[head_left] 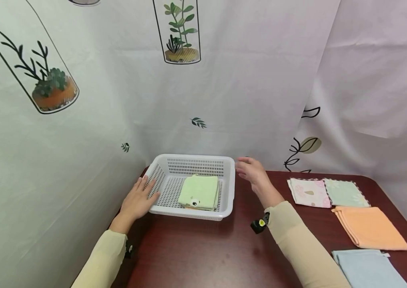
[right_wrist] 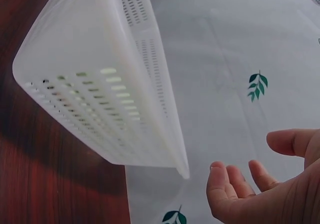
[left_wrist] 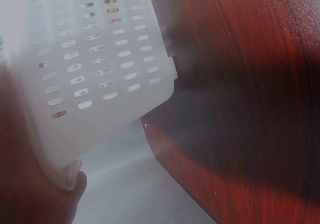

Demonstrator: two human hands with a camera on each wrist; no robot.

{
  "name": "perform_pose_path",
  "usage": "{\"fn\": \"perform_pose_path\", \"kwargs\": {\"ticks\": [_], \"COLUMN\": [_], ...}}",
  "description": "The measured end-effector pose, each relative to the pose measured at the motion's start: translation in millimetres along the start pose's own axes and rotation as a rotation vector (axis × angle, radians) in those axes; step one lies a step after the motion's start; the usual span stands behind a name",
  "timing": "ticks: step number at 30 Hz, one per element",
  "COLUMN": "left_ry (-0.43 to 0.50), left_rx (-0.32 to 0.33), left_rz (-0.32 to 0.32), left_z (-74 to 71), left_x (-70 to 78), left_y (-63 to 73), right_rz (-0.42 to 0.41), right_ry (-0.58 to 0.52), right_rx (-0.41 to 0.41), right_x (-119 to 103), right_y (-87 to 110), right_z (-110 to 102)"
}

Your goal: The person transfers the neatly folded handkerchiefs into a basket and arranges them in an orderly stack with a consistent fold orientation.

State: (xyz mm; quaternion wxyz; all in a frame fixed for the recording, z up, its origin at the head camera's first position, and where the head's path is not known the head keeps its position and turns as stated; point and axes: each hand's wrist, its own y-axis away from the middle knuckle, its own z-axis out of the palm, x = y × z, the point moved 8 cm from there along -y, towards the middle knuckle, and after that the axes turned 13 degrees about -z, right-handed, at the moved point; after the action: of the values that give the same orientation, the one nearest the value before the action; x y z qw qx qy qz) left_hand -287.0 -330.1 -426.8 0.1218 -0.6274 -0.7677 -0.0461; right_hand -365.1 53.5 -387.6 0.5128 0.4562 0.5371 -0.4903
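A white plastic basket (head_left: pixel 192 215) with slotted walls stands at the back left of the table. Inside it, a folded light green towel (head_left: pixel 200 190) with a small animal face lies on top of other folded cloth, an orange edge showing beneath. My left hand (head_left: pixel 139 200) touches the basket's left rim with its fingers extended and spread; the left wrist view has that hand (left_wrist: pixel 35 184) right at the rim's corner. Just outside the right rim is my right hand (head_left: pixel 251 172), holding nothing. In the right wrist view, a gap separates its loosely bent fingers (right_wrist: pixel 217 184) from the basket (right_wrist: pixel 65 58).
Along the table's right side lie a pink and white folded towel (head_left: pixel 309 193), a pale green patterned one (head_left: pixel 346 193), an orange one (head_left: pixel 372 227) and a light blue one (head_left: pixel 370 270). A printed white curtain (head_left: pixel 225 100) hangs behind the dark red table (head_left: pixel 196 252).
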Motion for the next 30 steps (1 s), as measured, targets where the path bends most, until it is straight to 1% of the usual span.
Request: {"fn": "perform_pose_path", "kwargs": {"ticks": [5,12,16,24,30], "left_ry": [0.006,-0.001,-0.003,-0.001,0.0], "left_rx": [0.007,-0.013,-0.008,-0.018,-0.015], "left_rz": [0.0,-0.009,-0.005,-0.004,0.003], "left_z": [-0.6,1.4,0.9,1.5,-0.2], "left_x": [1.5,0.3,1.3,0.2,1.5], "left_y": [0.1,-0.3,-0.1,0.5,1.3], "right_rz": [-0.003,-0.002,-0.001,-0.015,-0.023], "right_ry": [0.016,0.016,0.018,0.017,0.021], "right_rx": [-0.005,-0.018,-0.019,-0.004,0.002], "right_x": [0.1,0.1,-0.5,-0.7,0.4], "right_y": [2.0,4.9,6.9,7.1,7.0], "right_z": [-10.4,-21.8,-27.5,-39.7,-49.0]}}
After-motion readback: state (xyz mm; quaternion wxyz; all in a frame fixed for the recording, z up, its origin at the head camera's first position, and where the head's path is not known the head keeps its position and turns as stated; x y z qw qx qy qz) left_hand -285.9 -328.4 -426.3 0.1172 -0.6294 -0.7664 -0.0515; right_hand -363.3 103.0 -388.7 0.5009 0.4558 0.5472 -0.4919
